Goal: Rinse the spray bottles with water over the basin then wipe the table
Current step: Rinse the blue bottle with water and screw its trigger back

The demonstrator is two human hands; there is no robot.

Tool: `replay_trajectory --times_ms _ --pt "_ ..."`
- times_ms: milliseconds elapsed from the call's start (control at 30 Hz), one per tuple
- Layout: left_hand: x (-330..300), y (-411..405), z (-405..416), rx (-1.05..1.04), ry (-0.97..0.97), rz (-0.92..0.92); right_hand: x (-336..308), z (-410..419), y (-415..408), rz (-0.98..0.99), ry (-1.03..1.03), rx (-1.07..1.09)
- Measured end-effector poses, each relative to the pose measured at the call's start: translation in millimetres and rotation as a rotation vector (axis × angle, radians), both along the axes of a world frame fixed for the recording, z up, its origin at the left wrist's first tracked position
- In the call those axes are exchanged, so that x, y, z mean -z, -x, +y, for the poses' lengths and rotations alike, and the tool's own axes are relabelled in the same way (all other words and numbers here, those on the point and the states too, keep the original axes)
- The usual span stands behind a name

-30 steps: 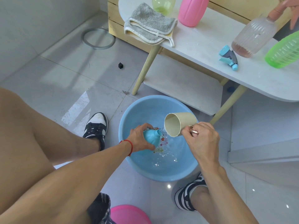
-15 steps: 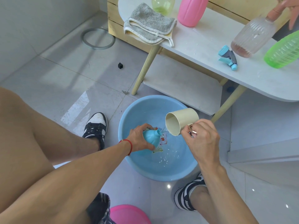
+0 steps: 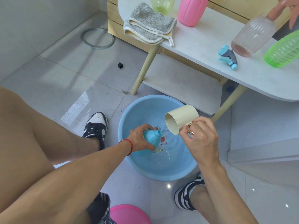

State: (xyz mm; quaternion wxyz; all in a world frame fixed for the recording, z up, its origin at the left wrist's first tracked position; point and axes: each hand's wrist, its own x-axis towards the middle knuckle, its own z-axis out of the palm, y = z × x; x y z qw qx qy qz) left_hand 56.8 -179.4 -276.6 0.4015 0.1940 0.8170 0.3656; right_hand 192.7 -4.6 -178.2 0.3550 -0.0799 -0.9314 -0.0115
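While left hand (image 3: 140,137) gripped blue bottle (image 3: 151,138) over basin (image 3: 129,113), right hand (image 3: 199,139) grasped tipped cream cup (image 3: 181,119) by its handle, water trickling at the bottle's neck.

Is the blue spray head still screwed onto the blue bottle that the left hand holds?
No, the blue spray head lies apart on the white table, and the blue bottle in the left hand has a bare open neck.

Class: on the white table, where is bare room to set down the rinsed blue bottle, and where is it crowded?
Bare room on the table: between the grey cloth and the blue spray head, in front of the pink bottle. Crowded at the right end: clear bottle, green bottle.
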Motion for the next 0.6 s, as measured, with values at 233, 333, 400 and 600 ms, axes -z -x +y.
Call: replay_trajectory --times_ms 233,333,400,600 --pt "-1.6 -0.3 0.5 0.003 0.007 -0.009 -0.2 -1.2 1.3 0.004 -0.075 -0.047" --pt "-2.2 -0.5 0.8 0.002 0.004 -0.011 0.6 -2.0 1.7 -0.004 -0.131 -0.074" --pt "-2.4 -0.4 1.6 0.0 0.003 -0.007 1.1 -2.3 3.3 -0.013 -0.11 -0.084" --pt "-3.0 0.2 1.3 0.002 -0.003 -0.028 -3.4 -4.2 3.0 -0.011 -0.227 -0.116"
